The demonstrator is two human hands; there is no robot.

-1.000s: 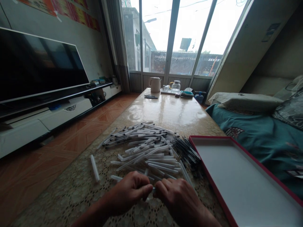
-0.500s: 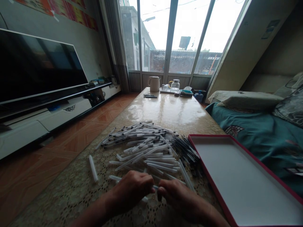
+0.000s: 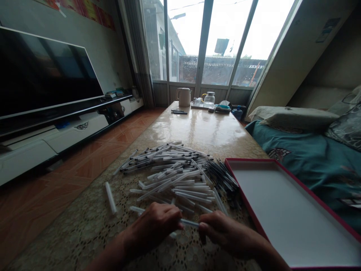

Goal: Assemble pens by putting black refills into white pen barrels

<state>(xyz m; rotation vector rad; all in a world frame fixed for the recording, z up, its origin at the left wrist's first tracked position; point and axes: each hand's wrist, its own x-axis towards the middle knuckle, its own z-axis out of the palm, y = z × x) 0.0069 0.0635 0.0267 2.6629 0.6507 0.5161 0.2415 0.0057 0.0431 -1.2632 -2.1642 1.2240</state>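
Observation:
Between my two hands stretches a thin whitish pen barrel. My left hand is closed round its left end, and my right hand pinches the right end. Whether a refill sits inside it I cannot tell. Just beyond my hands lies a loose heap of white pen barrels, many at the back with dark ends. A bundle of dark, thin pen refills lies to the right of the heap. One separate white barrel rests on the patterned tabletop to the left.
A shallow tray with a red rim and white inside lies at the right. Toward the table's far end stand a beige kettle, a glass jug and a tissue pack. A teal-covered seat flanks the table.
My right hand has moved to the right, away from my left hand, so more of the pen barrel shows between them. My left hand has hardly moved.

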